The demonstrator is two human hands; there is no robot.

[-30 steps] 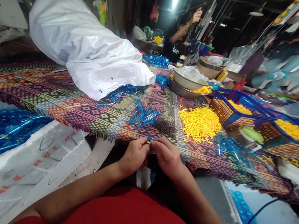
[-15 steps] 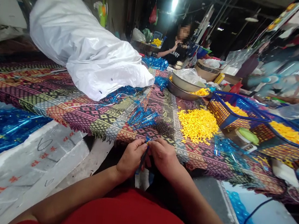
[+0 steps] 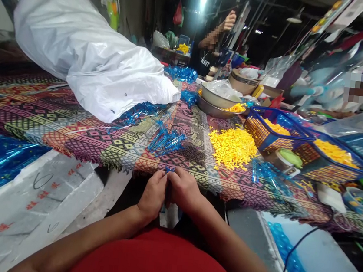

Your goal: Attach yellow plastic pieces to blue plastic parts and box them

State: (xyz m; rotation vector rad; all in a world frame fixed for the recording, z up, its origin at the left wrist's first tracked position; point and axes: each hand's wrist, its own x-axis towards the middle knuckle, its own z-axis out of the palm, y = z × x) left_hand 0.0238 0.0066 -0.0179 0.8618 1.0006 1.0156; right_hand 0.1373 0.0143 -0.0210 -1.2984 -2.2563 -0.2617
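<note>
Close together at the table's near edge, my left hand (image 3: 151,195) and my right hand (image 3: 184,189) are both closed on one small blue plastic piece (image 3: 170,169). Only its blue top shows above the fingers, with a darker part hanging below, so its exact kind cannot be made out. Just beyond my hands lie a bunch of clear blue plastic pieces (image 3: 167,141) and a heap of tiny dark beads (image 3: 193,154). A pile of small yellow plastic pieces (image 3: 232,147) spreads to the right of them.
A big white sack (image 3: 89,51) lies across the left of the patterned cloth (image 3: 85,142). Stacked metal bowls (image 3: 220,99) and blue baskets (image 3: 280,132) of yellow pieces stand at the right. A foam box (image 3: 44,190) is low left. A co-worker (image 3: 206,58) is across the table.
The view has shifted, so my hands and the table sit slightly further left. Both hands stay closed on the blue piece, less of which shows. The co-worker across the table has raised an arm.
</note>
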